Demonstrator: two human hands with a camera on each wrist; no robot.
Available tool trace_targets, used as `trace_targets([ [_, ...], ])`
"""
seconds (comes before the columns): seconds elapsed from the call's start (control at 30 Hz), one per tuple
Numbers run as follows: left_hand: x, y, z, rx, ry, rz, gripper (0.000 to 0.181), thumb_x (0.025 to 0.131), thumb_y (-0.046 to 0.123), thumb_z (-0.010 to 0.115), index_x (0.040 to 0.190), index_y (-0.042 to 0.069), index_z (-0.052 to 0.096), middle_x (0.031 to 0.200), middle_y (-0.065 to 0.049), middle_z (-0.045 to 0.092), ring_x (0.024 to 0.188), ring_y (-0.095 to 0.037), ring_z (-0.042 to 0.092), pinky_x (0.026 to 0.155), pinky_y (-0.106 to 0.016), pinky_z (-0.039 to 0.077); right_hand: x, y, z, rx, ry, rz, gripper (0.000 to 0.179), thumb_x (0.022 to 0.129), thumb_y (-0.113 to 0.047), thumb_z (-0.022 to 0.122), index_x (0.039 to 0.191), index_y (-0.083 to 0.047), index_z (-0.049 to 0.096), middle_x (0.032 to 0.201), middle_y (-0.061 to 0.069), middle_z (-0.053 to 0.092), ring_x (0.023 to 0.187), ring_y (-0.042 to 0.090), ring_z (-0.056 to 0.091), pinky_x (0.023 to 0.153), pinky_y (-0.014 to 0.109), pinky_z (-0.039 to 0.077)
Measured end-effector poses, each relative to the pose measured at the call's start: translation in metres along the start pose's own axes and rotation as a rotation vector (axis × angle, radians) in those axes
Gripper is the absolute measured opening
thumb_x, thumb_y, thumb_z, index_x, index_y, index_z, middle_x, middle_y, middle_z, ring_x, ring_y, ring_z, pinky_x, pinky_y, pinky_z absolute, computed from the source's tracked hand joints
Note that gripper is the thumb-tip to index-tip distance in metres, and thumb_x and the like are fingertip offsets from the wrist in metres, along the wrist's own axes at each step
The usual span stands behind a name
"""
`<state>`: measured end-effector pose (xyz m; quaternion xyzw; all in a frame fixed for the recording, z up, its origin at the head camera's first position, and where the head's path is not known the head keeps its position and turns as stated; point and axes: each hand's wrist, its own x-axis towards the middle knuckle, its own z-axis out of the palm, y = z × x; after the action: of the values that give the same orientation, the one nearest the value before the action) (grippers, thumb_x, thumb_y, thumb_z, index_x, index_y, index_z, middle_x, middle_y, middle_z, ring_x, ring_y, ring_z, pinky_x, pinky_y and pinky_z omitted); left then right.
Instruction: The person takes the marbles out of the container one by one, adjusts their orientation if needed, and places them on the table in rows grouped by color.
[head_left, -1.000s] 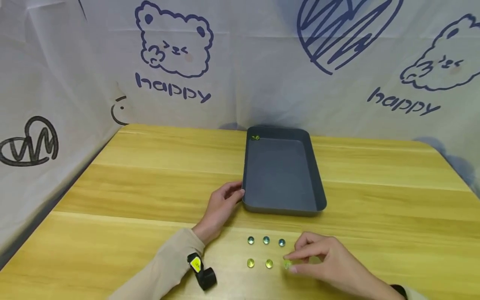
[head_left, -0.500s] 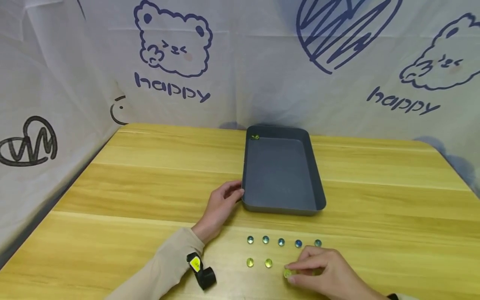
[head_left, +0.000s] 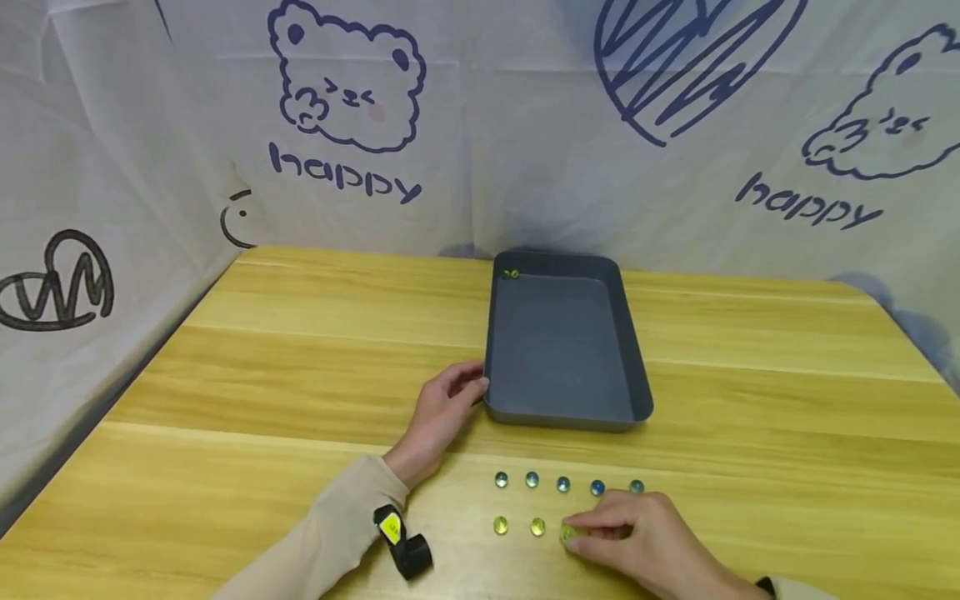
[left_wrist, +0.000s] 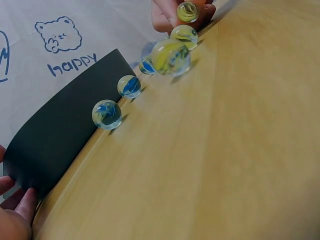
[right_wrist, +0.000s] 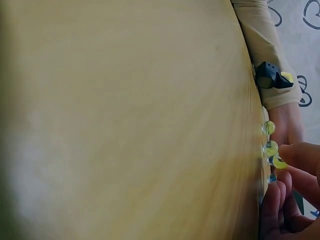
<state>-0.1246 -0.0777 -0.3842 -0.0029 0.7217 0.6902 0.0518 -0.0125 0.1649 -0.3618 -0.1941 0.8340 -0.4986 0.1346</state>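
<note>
My right hand (head_left: 652, 537) pinches a clear glass marble with a yellow swirl (head_left: 567, 534) between thumb and fingertips, low over or on the table. To its left lie two more yellow marbles (head_left: 537, 527), in a row. Behind them runs a row of several blue-swirled marbles (head_left: 532, 479); the rightmost are just beyond my right knuckles. My left hand (head_left: 438, 417) rests against the near left corner of a dark grey rectangular tray (head_left: 558, 350), its thumb and fingertips touching the outer wall. The left wrist view shows those fingers (left_wrist: 27, 205) at the wall's end.
Small yellow-green marbles (head_left: 512, 273) sit in the tray's far left corner. The wood-grain table (head_left: 300, 367) ends at a white cloth backdrop (head_left: 525, 150) with drawings. A black wrist camera (head_left: 408, 550) is strapped on the left sleeve.
My right hand first shifted toward me, uncovering blue marbles on the right, then moved slightly away and left, bringing its yellow marble nearer the other two. My left hand and the tray stayed put.
</note>
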Motion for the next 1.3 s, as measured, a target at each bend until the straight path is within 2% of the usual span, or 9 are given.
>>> trace_targets([
  [0.67, -0.0008, 0.0035, 0.0014, -0.014, 0.001, -0.009, 0.035, 0.095, 0.011, 0.058, 0.127, -0.003, 0.059, 0.121, -0.015, 0.062, 0.106, -0.023, 0.057, 0.092, -0.035, 0.049, 0.0049, -0.0027, -0.0032, -0.029, -0.026, 0.073, 0.020, 0.084, -0.024, 0.076, 0.098, -0.010, 0.078, 0.084, -0.010, 0.069, 0.066, 0.004, 0.057, 0.055, 0.024, 0.051],
  [0.9, -0.0005, 0.0018, 0.0006, -0.017, -0.006, -0.008, 0.035, 0.096, 0.011, 0.057, 0.128, -0.004, 0.058, 0.122, -0.016, 0.061, 0.108, -0.024, 0.057, 0.095, -0.036, 0.048, 0.0061, -0.0033, -0.0025, -0.032, -0.036, 0.110, 0.019, 0.083, -0.021, 0.076, 0.098, -0.009, 0.078, 0.076, -0.010, 0.066, 0.063, 0.004, 0.057, 0.053, 0.024, 0.050],
  [1.3, -0.0011, 0.0019, 0.0008, -0.013, -0.002, -0.006, 0.036, 0.095, 0.011, 0.057, 0.128, -0.004, 0.058, 0.122, -0.016, 0.061, 0.109, -0.024, 0.057, 0.095, -0.036, 0.048, 0.0075, -0.0042, -0.0025, -0.033, -0.068, 0.156, 0.025, 0.083, -0.023, 0.077, 0.104, -0.010, 0.076, 0.074, -0.007, 0.063, 0.064, 0.005, 0.055, 0.054, 0.025, 0.049],
])
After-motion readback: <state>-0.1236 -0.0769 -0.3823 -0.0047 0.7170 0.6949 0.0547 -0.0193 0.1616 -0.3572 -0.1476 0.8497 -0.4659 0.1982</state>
